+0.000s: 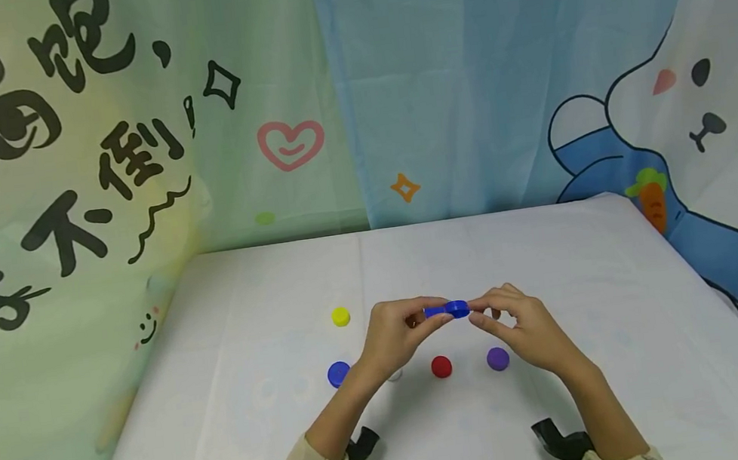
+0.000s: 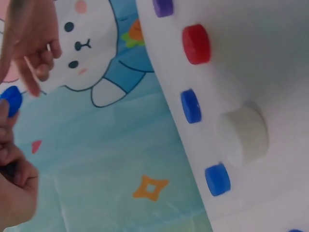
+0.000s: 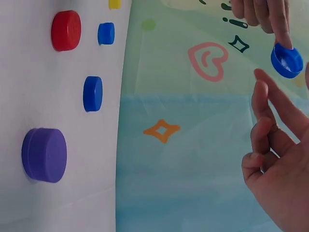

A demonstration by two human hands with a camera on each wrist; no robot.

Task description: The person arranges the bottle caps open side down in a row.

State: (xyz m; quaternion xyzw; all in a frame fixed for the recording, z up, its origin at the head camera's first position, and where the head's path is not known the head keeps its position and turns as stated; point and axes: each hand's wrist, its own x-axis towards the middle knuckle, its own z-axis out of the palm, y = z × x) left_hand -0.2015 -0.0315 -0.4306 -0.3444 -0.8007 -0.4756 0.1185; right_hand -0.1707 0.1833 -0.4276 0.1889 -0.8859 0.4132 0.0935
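Note:
My left hand point(image 1: 402, 329) pinches a blue bottle cap point(image 3: 287, 60) above the table, its hollow side partly showing in the right wrist view. In the head view two blue shapes sit side by side near the fingertips; whether one is a cap lying behind on the table, I cannot tell. My right hand point(image 1: 519, 323) is close on the right, thumb and forefinger spread towards the cap. Both wrist views show a small gap between the right forefinger and the cap. Below the hands lie a red cap point(image 1: 441, 367) and a purple cap point(image 1: 498, 359).
On the white table point(image 1: 283, 437) a yellow cap point(image 1: 341, 316) lies farther back and a blue cap point(image 1: 339, 373) sits beside the left forearm. A white cap point(image 2: 244, 135) is mostly hidden by that arm in the head view. Printed cloth point(image 1: 436, 101) hangs behind the table.

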